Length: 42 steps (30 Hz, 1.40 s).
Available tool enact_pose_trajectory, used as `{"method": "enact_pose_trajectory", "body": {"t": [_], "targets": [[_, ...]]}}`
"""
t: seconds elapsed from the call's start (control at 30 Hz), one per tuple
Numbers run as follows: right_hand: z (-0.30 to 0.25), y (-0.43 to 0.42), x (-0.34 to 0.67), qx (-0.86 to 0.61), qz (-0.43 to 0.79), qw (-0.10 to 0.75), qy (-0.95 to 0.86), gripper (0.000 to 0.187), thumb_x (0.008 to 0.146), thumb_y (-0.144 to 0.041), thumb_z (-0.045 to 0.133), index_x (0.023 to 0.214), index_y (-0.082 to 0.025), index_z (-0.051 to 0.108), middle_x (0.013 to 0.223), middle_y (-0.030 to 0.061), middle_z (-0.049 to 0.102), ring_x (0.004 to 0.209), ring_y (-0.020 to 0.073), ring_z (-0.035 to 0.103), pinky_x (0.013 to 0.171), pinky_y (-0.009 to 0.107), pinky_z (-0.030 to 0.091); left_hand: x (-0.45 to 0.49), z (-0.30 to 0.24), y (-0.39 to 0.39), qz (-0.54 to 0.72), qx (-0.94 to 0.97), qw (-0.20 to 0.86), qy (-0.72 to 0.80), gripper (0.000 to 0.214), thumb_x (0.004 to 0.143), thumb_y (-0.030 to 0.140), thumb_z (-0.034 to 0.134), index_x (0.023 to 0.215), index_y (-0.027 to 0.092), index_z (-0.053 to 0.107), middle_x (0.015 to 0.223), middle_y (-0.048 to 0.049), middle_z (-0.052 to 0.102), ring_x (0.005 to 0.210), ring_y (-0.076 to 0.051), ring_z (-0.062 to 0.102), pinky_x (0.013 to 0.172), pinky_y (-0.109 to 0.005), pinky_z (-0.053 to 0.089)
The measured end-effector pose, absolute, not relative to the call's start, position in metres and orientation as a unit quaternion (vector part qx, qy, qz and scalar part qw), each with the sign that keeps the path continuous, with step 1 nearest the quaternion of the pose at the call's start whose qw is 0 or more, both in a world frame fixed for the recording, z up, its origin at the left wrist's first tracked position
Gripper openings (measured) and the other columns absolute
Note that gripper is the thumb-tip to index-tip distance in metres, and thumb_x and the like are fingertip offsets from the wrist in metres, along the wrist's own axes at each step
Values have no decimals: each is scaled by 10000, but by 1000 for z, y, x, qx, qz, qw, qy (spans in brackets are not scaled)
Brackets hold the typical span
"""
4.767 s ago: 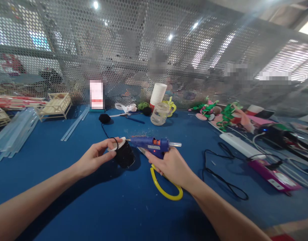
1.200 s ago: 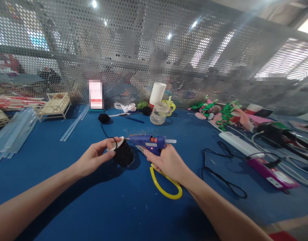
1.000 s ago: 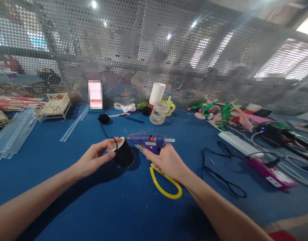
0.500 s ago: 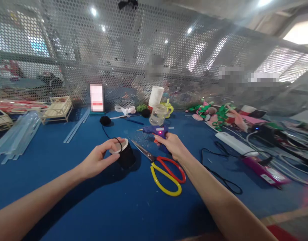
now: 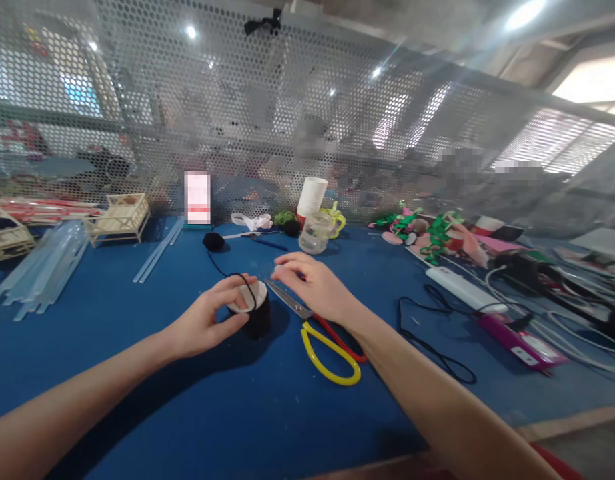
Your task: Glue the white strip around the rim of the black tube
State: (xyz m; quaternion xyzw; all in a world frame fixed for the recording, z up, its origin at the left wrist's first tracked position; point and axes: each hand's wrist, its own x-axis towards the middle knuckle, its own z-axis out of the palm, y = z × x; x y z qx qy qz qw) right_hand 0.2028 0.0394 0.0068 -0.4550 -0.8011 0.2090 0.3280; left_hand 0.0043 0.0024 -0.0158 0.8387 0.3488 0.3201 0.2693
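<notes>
My left hand [image 5: 207, 317] grips the rim of a small cup [image 5: 260, 320], with fingers inside its white mouth and the thumb against its black outside. Black yarn [image 5: 217, 268] runs over the rim from a black yarn ball [image 5: 213, 241] on the blue table. My right hand [image 5: 317, 287] is just right of the cup, its fingers curled together and pointing left; whatever they may hold is hidden. Below that hand lie scissors [image 5: 332, 373] with one yellow and one red handle, the blades towards the cup. The glue gun cannot be seen now.
Behind the hands stand a clear plastic jar [image 5: 315, 233] and stacked paper cups [image 5: 312, 195]. Translucent glue sticks [image 5: 52, 267] and a small cream rack [image 5: 120, 217] lie left. A white power strip [image 5: 465, 290] and black cord [image 5: 437, 343] occupy the right.
The glue gun in my right hand half a second ago has gone from view. That hand's fingers have shifted left, nearer the cup. My left hand keeps the cup, which now stands more upright.
</notes>
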Motion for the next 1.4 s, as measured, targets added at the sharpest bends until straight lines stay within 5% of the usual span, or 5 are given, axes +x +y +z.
{"method": "enact_pose_trajectory", "body": {"t": [0.2,0.4,0.7,0.93,1.4], "targets": [[5,42,166,-373,350,270,-816,273,772,-245,538,513,-172,582,922,82,633,978,215,543,826,340,399,5,-12,1,305,855,231,349,135,785,161,452,651,153,470,861,-70,521,892,-185,507,815,-314,416],[6,37,185,-387,459,373,-707,135,763,-220,526,685,-157,617,1125,88,552,985,158,543,858,308,390,1,-18,7,335,801,342,359,91,801,203,477,723,159,495,1256,-122,452,1188,-235,384,975,-377,286],[-5,18,208,-412,508,448,-610,144,678,-293,619,659,-164,559,888,31,611,761,116,552,733,273,418,6,-13,4,354,626,597,355,146,748,275,592,688,153,538,1213,-96,546,1172,-250,429,972,-396,287],[-10,14,210,-420,516,424,-614,176,715,-317,592,785,-156,597,831,20,621,737,124,553,667,269,415,5,-12,2,334,601,645,333,173,742,289,605,680,138,549,1246,-107,511,1170,-277,425,976,-420,277],[-29,18,214,-369,554,399,-631,215,727,-333,588,643,-191,451,878,45,637,821,161,567,772,329,399,2,-15,10,292,627,648,320,173,737,334,604,721,163,579,1296,-77,465,1155,-256,452,952,-409,324]]}}
